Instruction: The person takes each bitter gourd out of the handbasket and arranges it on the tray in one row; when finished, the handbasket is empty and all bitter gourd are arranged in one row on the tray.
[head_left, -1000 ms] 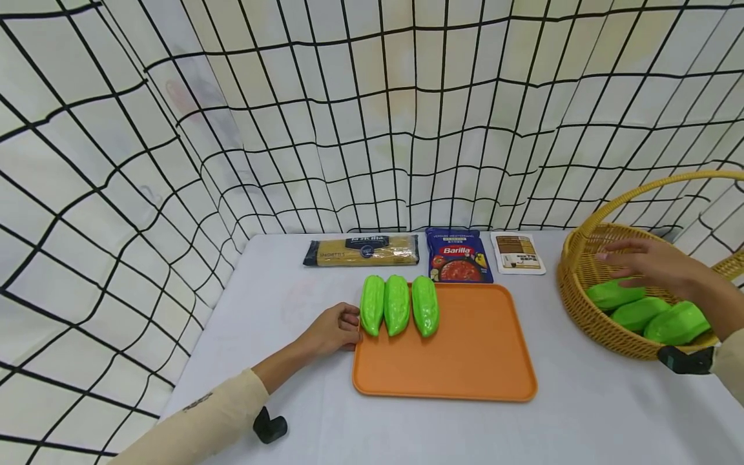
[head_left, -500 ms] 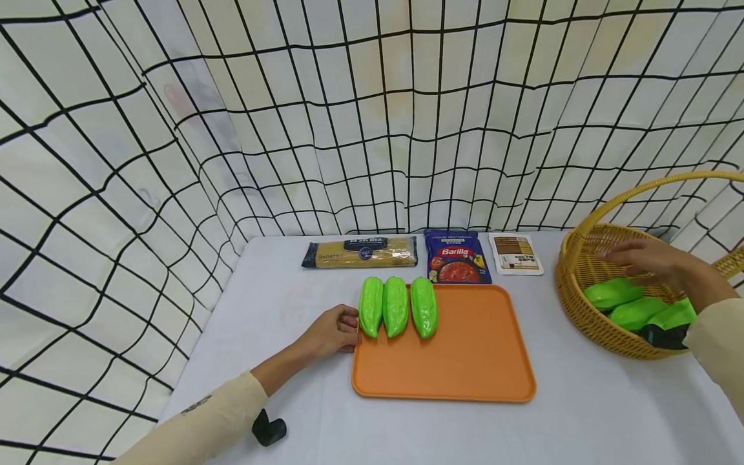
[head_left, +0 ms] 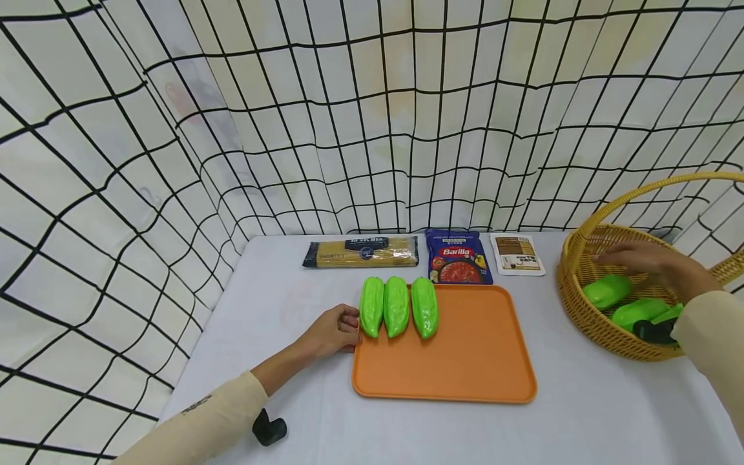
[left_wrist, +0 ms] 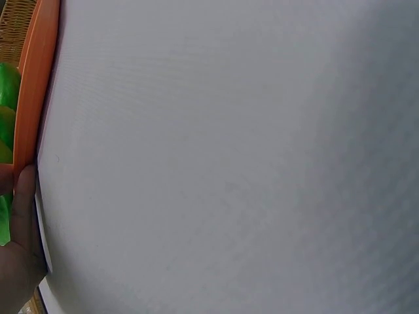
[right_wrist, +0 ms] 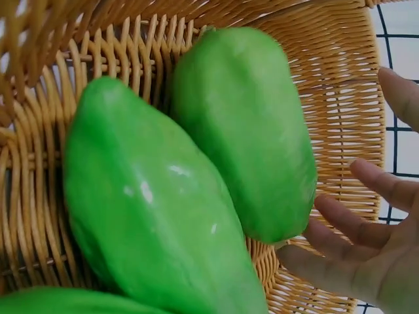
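My left hand [head_left: 327,332] pinches the left rim of the orange tray [head_left: 453,368], with fingers on both sides of the edge in the left wrist view. Along the tray's back left lie three glossy, light-green, ridged, elongated fruits or vegetables [head_left: 396,307], side by side. My right hand [head_left: 657,261] is inside the wicker basket [head_left: 572,294] at the right, its fingers spread. More green pieces [head_left: 607,292] of the same kind lie in there. In the right wrist view the fingertips are close to the end of one green piece [right_wrist: 245,131]; whether they touch is unclear.
Behind the tray lie a spaghetti pack [head_left: 366,252], a blue Barilla pouch [head_left: 458,257] and a white-and-brown packet [head_left: 517,254]. The basket's tall handle [head_left: 645,189] arches over the right hand. Black netting over white cloth closes off the back and left.
My right hand has gone lower into the basket, and its sleeve has shifted left. The leftmost green piece there has moved slightly left, away from its neighbour. The left hand and tray stay put.
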{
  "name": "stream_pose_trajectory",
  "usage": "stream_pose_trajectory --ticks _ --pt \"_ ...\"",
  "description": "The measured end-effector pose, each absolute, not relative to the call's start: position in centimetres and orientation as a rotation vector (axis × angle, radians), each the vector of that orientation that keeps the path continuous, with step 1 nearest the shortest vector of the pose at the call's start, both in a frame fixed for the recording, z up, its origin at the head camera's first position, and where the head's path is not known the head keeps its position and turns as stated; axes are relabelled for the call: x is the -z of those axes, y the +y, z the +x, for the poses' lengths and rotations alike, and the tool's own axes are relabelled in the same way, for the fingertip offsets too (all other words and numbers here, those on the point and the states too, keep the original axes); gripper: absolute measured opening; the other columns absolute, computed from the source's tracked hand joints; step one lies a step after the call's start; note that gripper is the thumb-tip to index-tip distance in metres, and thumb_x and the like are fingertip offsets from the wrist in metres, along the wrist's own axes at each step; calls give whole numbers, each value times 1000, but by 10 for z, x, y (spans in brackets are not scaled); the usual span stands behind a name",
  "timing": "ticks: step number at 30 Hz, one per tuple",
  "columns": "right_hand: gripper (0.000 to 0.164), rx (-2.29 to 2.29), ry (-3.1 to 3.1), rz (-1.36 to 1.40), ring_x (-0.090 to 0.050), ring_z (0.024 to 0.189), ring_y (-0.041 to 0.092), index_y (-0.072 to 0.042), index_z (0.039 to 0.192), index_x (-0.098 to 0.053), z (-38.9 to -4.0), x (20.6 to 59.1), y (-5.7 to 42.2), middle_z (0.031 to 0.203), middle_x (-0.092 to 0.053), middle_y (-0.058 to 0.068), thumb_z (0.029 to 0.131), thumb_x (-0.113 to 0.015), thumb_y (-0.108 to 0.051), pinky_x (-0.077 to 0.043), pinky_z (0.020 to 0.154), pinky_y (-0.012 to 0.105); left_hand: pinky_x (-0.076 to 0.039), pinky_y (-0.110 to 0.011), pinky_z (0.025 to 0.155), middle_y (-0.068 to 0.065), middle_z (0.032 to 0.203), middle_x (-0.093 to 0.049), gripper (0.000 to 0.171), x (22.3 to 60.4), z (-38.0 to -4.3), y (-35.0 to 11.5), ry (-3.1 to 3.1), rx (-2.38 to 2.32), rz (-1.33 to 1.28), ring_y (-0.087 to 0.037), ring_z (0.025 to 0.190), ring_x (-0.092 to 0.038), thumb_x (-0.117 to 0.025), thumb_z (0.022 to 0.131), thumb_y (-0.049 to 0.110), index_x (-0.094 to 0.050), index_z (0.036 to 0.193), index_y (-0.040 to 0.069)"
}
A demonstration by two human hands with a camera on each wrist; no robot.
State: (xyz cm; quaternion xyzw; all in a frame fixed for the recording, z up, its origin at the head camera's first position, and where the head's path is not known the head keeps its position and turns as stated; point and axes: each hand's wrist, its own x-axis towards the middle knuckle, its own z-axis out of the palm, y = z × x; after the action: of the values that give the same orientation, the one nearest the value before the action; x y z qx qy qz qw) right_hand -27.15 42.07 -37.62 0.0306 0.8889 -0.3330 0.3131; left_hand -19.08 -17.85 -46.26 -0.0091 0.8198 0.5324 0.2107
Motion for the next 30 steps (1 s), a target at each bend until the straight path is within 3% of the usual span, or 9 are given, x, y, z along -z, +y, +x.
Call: stream_pose_trajectory --ticks 9,15,22,30 --pt "94 876 2422 -63 -23 137 64 10 155 -8 -283 385 411 156 -9 41 101 -48 -55 -43 102 71 -63 -32 75 -12 113 -58 56 461 -189 -179 2286 -1457 -19 -19 95 -60 -71 79 0 -53 132 -2" --pt "85 913 2473 -141 -33 136 59 12 152 -16 -285 393 410 154 -19 40 102 -54 -44 -49 103 62 -63 -32 75 -12 113 -59 56 460 -190 -179 2280 -1465 -33 -19 94 -61 -72 79 0 -53 132 -1" --pt "79 903 2433 -184 -32 135 61 14 152 -17 -283 396 416 150 -22 45 101 -58 -30 -49 102 61 -63 -32 75 -11 113 -58 56 459 -190 -178 2277 -1466 -37 -19 95 -60 -72 79 0 -53 132 -1" --pt "88 785 2424 -239 -30 134 64 17 149 -18 -284 397 413 148 -23 48 96 -65 -34 -52 101 58 -63 -33 77 -12 115 -58 56 460 -191 -179 2269 -1466 -35 -19 97 -60 -71 80 0 -53 133 0"
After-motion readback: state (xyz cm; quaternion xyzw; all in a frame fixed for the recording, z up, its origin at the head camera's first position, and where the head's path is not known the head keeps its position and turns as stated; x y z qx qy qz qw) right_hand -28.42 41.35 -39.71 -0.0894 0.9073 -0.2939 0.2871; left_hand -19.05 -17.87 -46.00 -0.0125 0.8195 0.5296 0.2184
